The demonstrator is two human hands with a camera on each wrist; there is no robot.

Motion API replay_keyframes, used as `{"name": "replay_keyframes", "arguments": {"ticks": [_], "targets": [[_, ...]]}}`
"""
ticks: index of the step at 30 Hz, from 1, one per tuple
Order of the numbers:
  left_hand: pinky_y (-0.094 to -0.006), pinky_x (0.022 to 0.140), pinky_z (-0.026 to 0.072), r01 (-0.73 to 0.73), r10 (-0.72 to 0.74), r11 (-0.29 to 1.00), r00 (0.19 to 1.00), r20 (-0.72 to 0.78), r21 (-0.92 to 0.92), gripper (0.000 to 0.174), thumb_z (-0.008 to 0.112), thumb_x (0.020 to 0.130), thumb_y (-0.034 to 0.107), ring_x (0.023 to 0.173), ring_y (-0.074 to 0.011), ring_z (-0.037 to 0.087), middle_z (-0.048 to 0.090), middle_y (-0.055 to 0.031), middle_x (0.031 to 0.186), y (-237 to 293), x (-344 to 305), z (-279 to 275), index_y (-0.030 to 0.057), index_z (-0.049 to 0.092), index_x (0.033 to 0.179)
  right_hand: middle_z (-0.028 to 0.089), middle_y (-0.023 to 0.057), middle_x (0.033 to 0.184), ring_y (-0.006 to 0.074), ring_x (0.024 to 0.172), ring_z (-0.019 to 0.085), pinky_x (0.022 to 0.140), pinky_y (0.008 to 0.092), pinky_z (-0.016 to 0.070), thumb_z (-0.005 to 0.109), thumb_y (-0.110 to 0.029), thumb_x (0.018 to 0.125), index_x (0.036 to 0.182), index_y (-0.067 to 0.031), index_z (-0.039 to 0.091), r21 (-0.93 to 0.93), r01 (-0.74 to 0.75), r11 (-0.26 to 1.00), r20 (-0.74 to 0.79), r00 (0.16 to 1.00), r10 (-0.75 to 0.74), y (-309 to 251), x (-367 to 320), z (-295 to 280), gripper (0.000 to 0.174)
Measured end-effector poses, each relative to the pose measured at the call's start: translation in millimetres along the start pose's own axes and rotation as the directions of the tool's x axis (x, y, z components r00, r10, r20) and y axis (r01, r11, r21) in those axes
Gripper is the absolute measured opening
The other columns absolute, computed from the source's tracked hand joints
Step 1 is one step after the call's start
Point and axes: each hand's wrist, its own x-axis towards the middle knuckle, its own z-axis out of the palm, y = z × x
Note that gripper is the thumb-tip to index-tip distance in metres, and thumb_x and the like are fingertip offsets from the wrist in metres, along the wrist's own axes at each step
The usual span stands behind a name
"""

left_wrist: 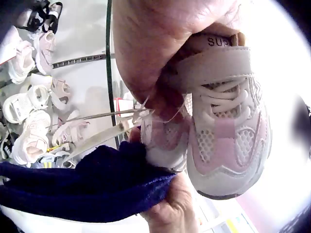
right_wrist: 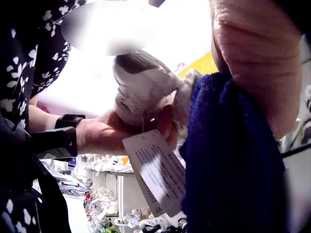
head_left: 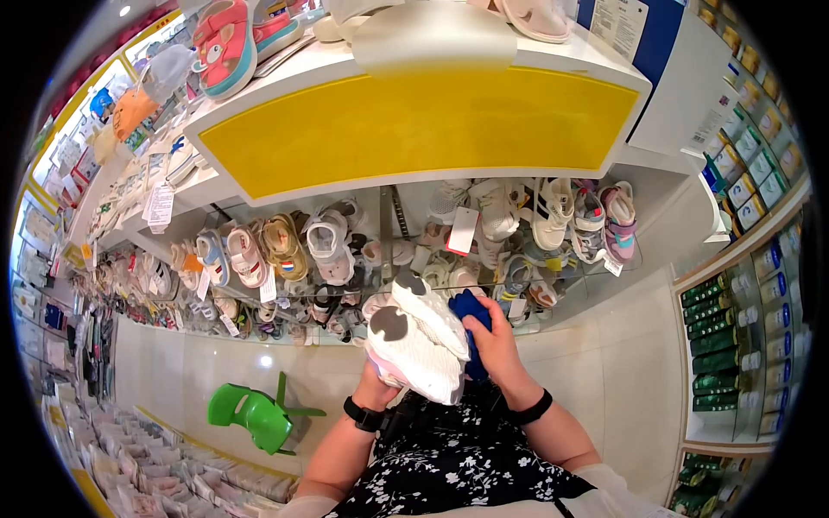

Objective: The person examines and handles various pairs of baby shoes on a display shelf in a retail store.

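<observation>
A pair of white and pink child's shoes (head_left: pixel 418 350) is held soles up in the head view, the left hand (head_left: pixel 377 390) gripping them from below. In the left wrist view, that hand's fingers curl into the opening of the pink and white shoe (left_wrist: pixel 227 141), by its strap. The right hand (head_left: pixel 499 350) holds a dark blue cloth (head_left: pixel 473 324) against the side of the shoes. The cloth (right_wrist: pixel 233 155) hangs down in the right wrist view, beside a printed tag (right_wrist: pixel 158 170) on a string. The right fingertips are largely hidden behind the cloth.
Ahead is a white display unit with a yellow panel (head_left: pixel 414 129); glass shelves below it hold rows of small shoes (head_left: pixel 328 246). A green chair (head_left: pixel 255 419) stands on the floor at the left. Shelves of packaged goods (head_left: pixel 712 345) line the right side.
</observation>
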Motion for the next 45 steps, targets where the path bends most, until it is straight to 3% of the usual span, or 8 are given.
{"name": "replay_keyframes", "arguments": {"ticks": [3, 7, 12, 23, 26, 28, 38, 45], "targets": [[-0.0446, 0.104, 0.0423, -0.059, 0.058, 0.997, 0.998, 0.026, 0.041, 0.057, 0.051, 0.095, 0.035, 0.123, -0.0284, 0.052, 0.049, -0.0135, 0.137, -4.1, -2.7, 0.2, 0.0049, 0.036, 0.141, 0.062, 0.0061, 0.111, 0.0133, 0.094, 0.059, 0.084, 0.027, 0.0483, 0.059, -0.021, 0.095, 0.126, -0.0026, 0.051, 0.399, -0.26, 0.879, 0.009, 0.96, 0.28, 3.4, 11.4, -9.0, 0.036], [-0.0455, 0.104, 0.0421, -0.151, 0.148, 0.979, 0.989, 0.029, 0.138, 0.053, 0.046, 0.097, 0.036, 0.122, -0.0289, 0.052, 0.051, -0.013, 0.135, 2.9, -5.9, 3.7, 0.0041, 0.039, 0.139, 0.063, 0.0051, 0.109, 0.0138, 0.093, 0.061, 0.081, 0.0278, 0.0503, 0.054, -0.023, 0.098, 0.127, -0.0041, 0.05, 0.456, -0.132, 0.88, 0.018, 0.99, 0.139, -32.0, -7.1, -16.3, 0.034], [-0.0422, 0.099, 0.0465, -0.138, 0.151, 0.971, 0.987, -0.055, 0.195, 0.049, 0.048, 0.096, 0.03, 0.117, -0.0276, 0.055, 0.054, -0.0136, 0.13, -2.0, -7.4, 11.5, 0.002, 0.04, 0.136, 0.045, 0.0158, 0.139, 0.032, 0.129, 0.04, 0.109, 0.0384, 0.0279, 0.06, -0.013, 0.088, 0.109, 0.0033, 0.056, -0.246, 0.529, 0.812, 0.379, 0.824, -0.422, -64.4, -30.9, -0.4, 0.027], [-0.0381, 0.092, 0.0504, -0.338, 0.378, 0.918, 0.903, -0.204, 0.205, 0.042, 0.046, 0.099, 0.029, 0.109, -0.0232, 0.059, 0.057, -0.0113, 0.122, -5.1, -19.6, 8.2, 0.0027, 0.042, 0.131, 0.055, 0.0082, 0.085, 0.0153, 0.084, 0.053, 0.077, 0.0285, 0.0422, 0.053, -0.015, 0.091, 0.088, 0.0045, 0.058, -0.159, 0.197, 0.968, 0.295, 0.945, -0.144, -31.6, -32.2, -20.5, 0.021], [-0.0393, 0.096, 0.048, -0.379, 0.412, 0.905, 0.893, -0.181, 0.191, 0.048, 0.046, 0.099, 0.031, 0.115, -0.0245, 0.056, 0.053, -0.0123, 0.128, 25.4, -33.6, 4.6, 0.0021, 0.037, 0.136, 0.062, 0.0036, 0.091, 0.0106, 0.084, 0.054, 0.075, 0.0253, 0.0429, 0.051, -0.021, 0.096, 0.09, 0.0006, 0.062, -0.005, -0.141, 0.99, 0.185, 0.973, 0.14, -34.9, -18.6, -46.3, 0.025], [-0.04, 0.099, 0.0467, -0.408, 0.446, 0.878, 0.887, -0.119, 0.252, 0.052, 0.051, 0.097, 0.028, 0.118, -0.0257, 0.054, 0.05, -0.0131, 0.132, 39.6, -46.3, -2.3, 0.0015, 0.035, 0.138, 0.062, 0.0009, 0.089, 0.0082, 0.081, 0.054, 0.072, 0.0242, 0.0442, 0.057, -0.021, 0.095, 0.095, 0.0005, 0.064, -0.211, 0.17, 0.963, 0.157, 0.978, -0.139, -54.3, 3.1, -42.2, 0.022], [-0.0432, 0.102, 0.0436, -0.435, 0.435, 0.896, 0.81, -0.393, 0.094, 0.05, 0.044, 0.098, 0.034, 0.12, -0.0286, 0.053, 0.053, -0.0125, 0.132, 35.2, -86.6, -41.6, 0.0036, 0.04, 0.137, 0.062, 0.0046, 0.104, 0.0119, 0.09, 0.059, 0.08, 0.0272, 0.0487, 0.064, -0.025, 0.091, 0.117, -0.0053, 0.056, 0.126, -0.374, 0.919, 0.292, 0.899, 0.326, -80.1, 52.6, 17.8, 0.034], [-0.043, 0.103, 0.0429, -0.434, 0.468, 0.884, 0.811, -0.352, 0.174, 0.051, 0.045, 0.098, 0.034, 0.121, -0.0287, 0.053, 0.053, -0.013, 0.132, 32.3, -102.7, -45.1, 0.0026, 0.04, 0.137, 0.063, 0.0084, 0.103, 0.0163, 0.089, 0.061, 0.073, 0.0301, 0.0522, 0.064, -0.009, 0.083, 0.119, -0.0046, 0.056, -0.198, 0.034, 0.98, 0.328, 0.944, 0.034, -97.4, 143.4, 94.0, 0.037]]}}
